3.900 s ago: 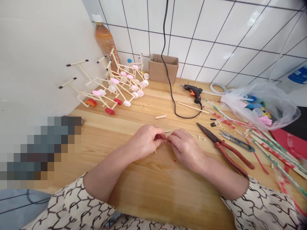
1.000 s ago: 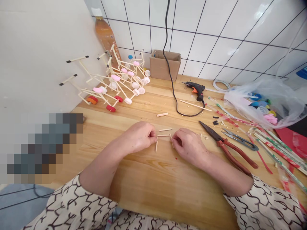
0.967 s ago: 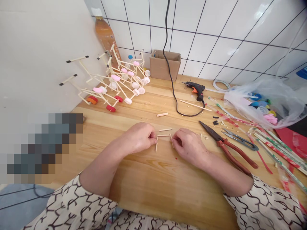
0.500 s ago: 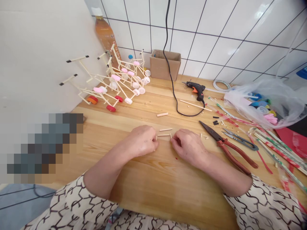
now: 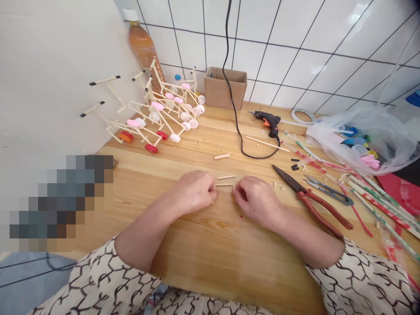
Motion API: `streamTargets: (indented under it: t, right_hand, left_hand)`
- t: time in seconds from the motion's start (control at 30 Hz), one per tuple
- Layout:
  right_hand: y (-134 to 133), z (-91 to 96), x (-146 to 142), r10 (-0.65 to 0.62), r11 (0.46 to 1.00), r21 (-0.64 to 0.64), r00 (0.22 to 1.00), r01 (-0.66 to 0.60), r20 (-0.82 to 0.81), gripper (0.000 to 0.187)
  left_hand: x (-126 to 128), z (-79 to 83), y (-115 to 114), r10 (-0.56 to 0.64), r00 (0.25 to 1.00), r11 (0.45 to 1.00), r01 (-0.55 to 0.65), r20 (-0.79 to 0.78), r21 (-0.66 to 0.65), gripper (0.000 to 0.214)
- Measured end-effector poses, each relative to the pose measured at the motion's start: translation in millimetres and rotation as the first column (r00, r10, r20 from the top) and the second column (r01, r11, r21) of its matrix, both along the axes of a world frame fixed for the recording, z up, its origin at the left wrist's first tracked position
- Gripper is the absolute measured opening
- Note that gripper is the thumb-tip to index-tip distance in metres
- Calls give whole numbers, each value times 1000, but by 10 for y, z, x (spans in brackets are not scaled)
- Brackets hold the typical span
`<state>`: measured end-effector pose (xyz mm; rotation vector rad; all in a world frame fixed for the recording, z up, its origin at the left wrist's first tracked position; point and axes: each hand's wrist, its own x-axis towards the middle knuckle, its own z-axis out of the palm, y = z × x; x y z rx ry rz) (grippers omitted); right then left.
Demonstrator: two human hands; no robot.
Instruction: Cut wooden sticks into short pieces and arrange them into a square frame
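Nearest, the left hand and right hand curl with fingertips at opposite ends of a short wooden stick, its long axis crosswise at the left hand's 3 o'clock (clenched or merely touching, cannot tell). A second stick lies parallel just beyond; needle-nose pliers lie at the right hand's 3 o'clock, a hot glue gun at its 12 o'clock.

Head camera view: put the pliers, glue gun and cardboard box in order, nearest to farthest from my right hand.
1. Red-handled pliers, just right of the right hand.
2. Glue gun, farther up the table.
3. Cardboard box, against the tiled wall.
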<state>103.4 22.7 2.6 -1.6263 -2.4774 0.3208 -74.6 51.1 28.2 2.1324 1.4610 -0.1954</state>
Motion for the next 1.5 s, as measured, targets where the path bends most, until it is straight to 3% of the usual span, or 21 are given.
streamTargets:
  t: [0.3,0.6,0.9,1.3,1.5]
  right_hand:
    - [24,23,13,-4,1000,-22,999,3,-45,15]
    - [191,-41,87,37,996,81,979,-21,-199,19]
    - [323,-54,54,37,999,25,989,-34,-143,18]
    - [317,-8,1,0,1000,4,1000,0,-31,13]
    - [55,103,124,44,997,66,984,-33,-175,16]
  left_hand:
    - [3,5,-9,9,1000,1000,-9,25,11,23]
    - [-56,18,12,9,998,1000,-7,63,-29,22]
    - [-49,42,30,10,998,998,-7,62,-55,19]
    - [-61,28,24,18,994,998,-12,108,-54,17]
    - [-65,78,22,45,993,989,-29,108,-145,9]
